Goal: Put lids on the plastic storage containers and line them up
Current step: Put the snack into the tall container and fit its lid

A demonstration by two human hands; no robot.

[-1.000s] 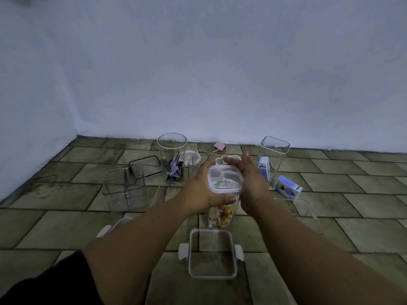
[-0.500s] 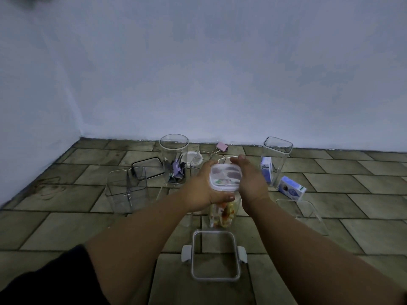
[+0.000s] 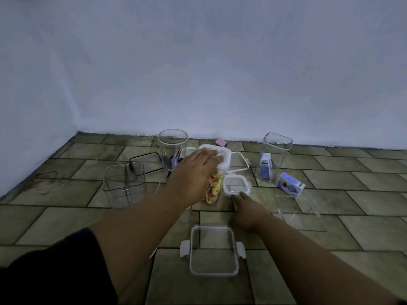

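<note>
The left hand (image 3: 193,175) grips the lidded container (image 3: 214,187) near its top, its long axis tilted away from the person. The small white-rimmed lid (image 3: 236,185) lies flat just right of that hand. It is directly ahead of the right hand (image 3: 245,209), the nearer one, whose nearly straight fingers touch its near rim.

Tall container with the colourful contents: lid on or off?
On: the white lid caps the container under the left hand; whether latched, cannot tell.
</note>
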